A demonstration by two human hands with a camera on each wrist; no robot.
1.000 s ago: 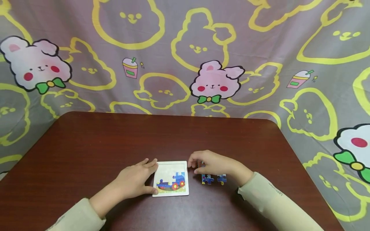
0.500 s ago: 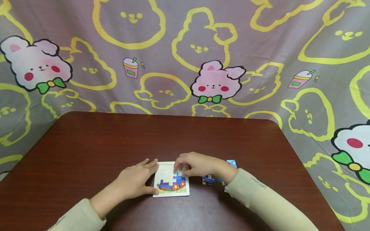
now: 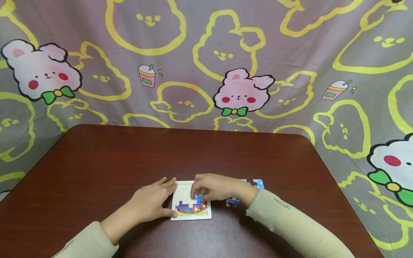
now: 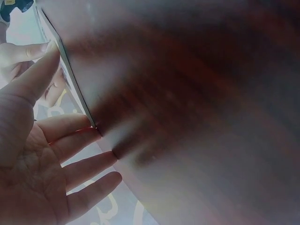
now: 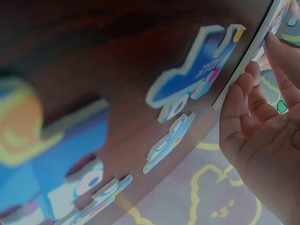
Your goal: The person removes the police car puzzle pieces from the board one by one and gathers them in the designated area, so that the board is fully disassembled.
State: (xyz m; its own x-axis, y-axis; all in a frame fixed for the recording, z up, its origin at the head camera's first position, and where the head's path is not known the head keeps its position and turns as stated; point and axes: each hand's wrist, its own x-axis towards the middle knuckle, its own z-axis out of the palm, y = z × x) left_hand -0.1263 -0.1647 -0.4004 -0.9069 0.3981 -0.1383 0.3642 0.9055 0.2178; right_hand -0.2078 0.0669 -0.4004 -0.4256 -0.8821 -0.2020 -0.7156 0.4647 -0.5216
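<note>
A square white-framed puzzle board [image 3: 191,218] lies on the table, showing part of a blue train [image 3: 184,208] along its bottom and right. My left hand [image 3: 149,201] steadies the board's left side with fairly straight fingers. Its thumb lies on the near corner; in the left wrist view the index fingertip meets the far corner of the board edge [image 4: 75,86]. Over the board's upper right, my right hand [image 3: 215,187] has thumb and curled fingers in a pinch around a puzzle piece mostly hidden beneath them.
Several loose puzzle pieces lie right of the board: a dark blue one [image 3: 232,202] near it and a light blue one [image 3: 258,183] farther out. The right wrist view also shows a large blue-and-orange piece [image 5: 70,145]. A patterned curtain [image 3: 180,71] hangs behind the brown table [image 3: 129,154].
My right hand has moved left from beside the loose pieces to over the board, then slightly lower and closer to the train. The left hand has stayed at the board's left side.
</note>
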